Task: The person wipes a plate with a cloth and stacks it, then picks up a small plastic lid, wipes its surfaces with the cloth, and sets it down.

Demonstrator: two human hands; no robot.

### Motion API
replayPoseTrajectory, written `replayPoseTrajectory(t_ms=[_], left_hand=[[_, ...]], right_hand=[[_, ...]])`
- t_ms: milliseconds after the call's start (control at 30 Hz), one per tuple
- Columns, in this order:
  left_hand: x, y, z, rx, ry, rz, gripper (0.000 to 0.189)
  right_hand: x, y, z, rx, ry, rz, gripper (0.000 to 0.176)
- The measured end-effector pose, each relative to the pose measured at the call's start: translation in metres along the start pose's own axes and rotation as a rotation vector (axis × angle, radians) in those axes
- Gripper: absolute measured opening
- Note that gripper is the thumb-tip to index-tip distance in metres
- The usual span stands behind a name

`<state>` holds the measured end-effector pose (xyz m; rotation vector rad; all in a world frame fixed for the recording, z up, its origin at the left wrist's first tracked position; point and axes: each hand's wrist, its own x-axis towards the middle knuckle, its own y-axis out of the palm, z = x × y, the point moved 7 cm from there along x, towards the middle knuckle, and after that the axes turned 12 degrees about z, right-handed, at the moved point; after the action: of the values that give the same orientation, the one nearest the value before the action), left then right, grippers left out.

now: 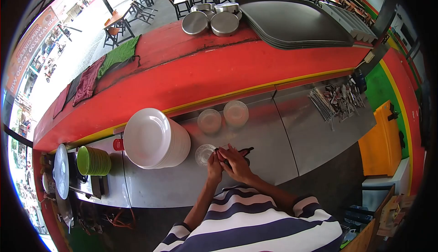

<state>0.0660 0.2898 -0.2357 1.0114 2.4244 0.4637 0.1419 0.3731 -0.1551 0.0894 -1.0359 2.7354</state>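
Observation:
Both hands are close together above the steel counter [164,186]. A dark, partly reddish cloth [247,152] is bunched between them, its end poking out on the right. My left hand [214,167] has its fingers closed around the cloth and sits right by a small clear glass bowl [204,154]. Across the cloth lies my right hand [236,164], fingers bent over it, hiding most of it. Two similar clear bowls [209,121] stand farther back on the counter. To the left rises a tall stack of white plates [180,145].
Green bowls [98,161] are stacked at the far left. Loose cutlery [340,99] lies at the right. On the red ledge [182,65] are metal pots [224,24], dark trays [292,21] and hanging cloths [89,81]. A yellow container [381,142] stands right.

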Motion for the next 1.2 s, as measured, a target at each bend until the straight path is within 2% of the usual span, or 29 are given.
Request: replayPoseTrajectory(t_ms=[67, 133, 167, 267, 367, 567, 733, 967, 1200], left_hand=[[0.0, -0.004, -0.001, 0.02, 0.022, -0.008, 0.037], [0.0, -0.006, -0.004, 0.11, 0.06, -0.004, 0.039], [-0.003, -0.006, 0.001, 0.056, 0.018, 0.004, 0.041], [-0.017, 0.022, -0.024, -0.027, -0.065, 0.024, 0.045], [-0.018, 0.028, -0.027, 0.028, -0.069, 0.046, 0.047], [-0.016, 0.027, -0.042, 0.041, -0.066, 0.095, 0.047], [-0.033, 0.016, -0.044, 0.026, -0.083, 0.003, 0.046], [-0.045, -0.005, -0.025, 0.0, 0.028, -0.065, 0.048], [-0.06, 0.012, -0.033, -0.031, -0.041, -0.058, 0.049]], right_hand=[[-0.008, -0.005, 0.005, -0.042, -0.032, 0.019, 0.055], [-0.012, -0.016, -0.003, -0.08, 0.013, -0.079, 0.054], [-0.013, -0.022, -0.008, -0.101, 0.035, -0.126, 0.053], [-0.007, -0.026, -0.051, 0.269, 0.216, -0.226, 0.053], [0.001, -0.035, -0.052, 0.301, 0.321, -0.206, 0.048], [0.004, -0.044, -0.008, 0.113, 0.138, -0.257, 0.046], [-0.002, -0.035, 0.018, 0.05, 0.073, -0.166, 0.046], [0.003, -0.013, 0.037, -0.01, -0.01, -0.054, 0.046], [-0.004, -0.012, 0.014, 0.068, 0.07, -0.045, 0.045]])
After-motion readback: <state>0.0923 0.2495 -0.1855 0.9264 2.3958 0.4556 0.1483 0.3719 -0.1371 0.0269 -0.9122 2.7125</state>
